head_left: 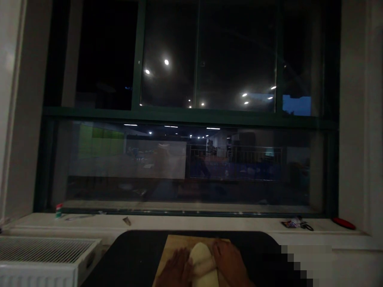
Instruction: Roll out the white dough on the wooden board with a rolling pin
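A pale, oblong piece of dough (201, 252) with a rounded far end lies on a wooden board (175, 242). Across it runs a slim tan rolling pin (205, 267), smeared by motion and slightly slanted. My left hand (177, 268) is at the pin's left end, fingers bent and close together. At the right end, my right hand (229, 261) is curled over the pin, its fingers beside the dough's edge. Both hands are dim and somewhat blurred, and they cover the pin's ends. The near end of the dough runs out of view at the bottom.
The board rests on a dark table (131, 255) with rounded corners, against a white windowsill (185, 223). On the sill are a small red-and-green container (58, 210), a small packet (127, 221), dark scissors (306, 226) and a red oval object (344, 223). A white radiator (44, 255) stands left.
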Demonstrator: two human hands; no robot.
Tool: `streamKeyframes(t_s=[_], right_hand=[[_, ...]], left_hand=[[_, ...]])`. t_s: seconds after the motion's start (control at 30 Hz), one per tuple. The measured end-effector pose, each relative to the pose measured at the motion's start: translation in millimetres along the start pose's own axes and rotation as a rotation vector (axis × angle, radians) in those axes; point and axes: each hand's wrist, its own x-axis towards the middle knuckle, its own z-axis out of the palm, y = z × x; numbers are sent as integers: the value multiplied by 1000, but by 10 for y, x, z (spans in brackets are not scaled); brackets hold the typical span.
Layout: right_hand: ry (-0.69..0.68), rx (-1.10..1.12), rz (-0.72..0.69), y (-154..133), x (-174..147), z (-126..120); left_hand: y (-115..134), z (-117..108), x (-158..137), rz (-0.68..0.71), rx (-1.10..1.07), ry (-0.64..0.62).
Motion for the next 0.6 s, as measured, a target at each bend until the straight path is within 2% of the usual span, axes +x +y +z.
streamKeyframes(t_s=[0.1,0.27,0.37,0.47,0.6], right_hand=[[-16,-20,-11,-38,265,38],[-57,13,-99,112,446,326],[-103,54,-144,210,458,468],[-73,35,-156,257,415,553],[-30,23,-138,261,256,533]], left_hand=[[-133,-122,93,4,31,-52],[-178,-183,255,-34,-6,-87],[-164,-187,319,-65,-11,-77],[-182,-102,345,-73,-24,-83],[-168,23,269,-57,-51,-1]])
